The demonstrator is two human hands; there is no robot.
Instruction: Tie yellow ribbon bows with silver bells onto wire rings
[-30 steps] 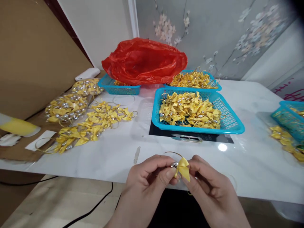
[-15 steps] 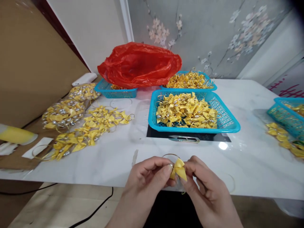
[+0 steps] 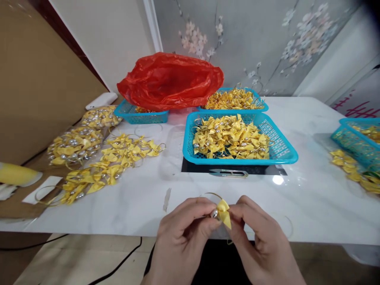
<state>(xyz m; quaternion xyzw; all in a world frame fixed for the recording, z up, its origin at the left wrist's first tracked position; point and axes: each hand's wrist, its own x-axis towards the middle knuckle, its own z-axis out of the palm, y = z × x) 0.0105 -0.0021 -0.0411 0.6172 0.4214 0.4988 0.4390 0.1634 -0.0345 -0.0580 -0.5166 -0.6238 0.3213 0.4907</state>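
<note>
My left hand (image 3: 185, 227) and my right hand (image 3: 255, 233) meet at the near edge of the white table (image 3: 311, 206). Between their fingertips they pinch one small yellow ribbon bow (image 3: 224, 210) with a silver bead and a thin gold wire loop behind it. Just beyond the hands a small pair of thread snips (image 3: 228, 173) lies on the table. Behind the snips stands a blue basket (image 3: 282, 152) heaped with the same yellow bows.
Loose bows on gold rings (image 3: 113, 162) spread at the left, with bagged bows (image 3: 75, 142) beside them. A red plastic bag (image 3: 170, 81) covers a basket at the back; another full basket (image 3: 236, 99) stands next to it. A further blue basket (image 3: 356, 140) sits at the right edge.
The view has shifted slightly. My fingers have turned the bow a little, and the silver bead shows again at my left fingertips. Everything on the table stays put.
</note>
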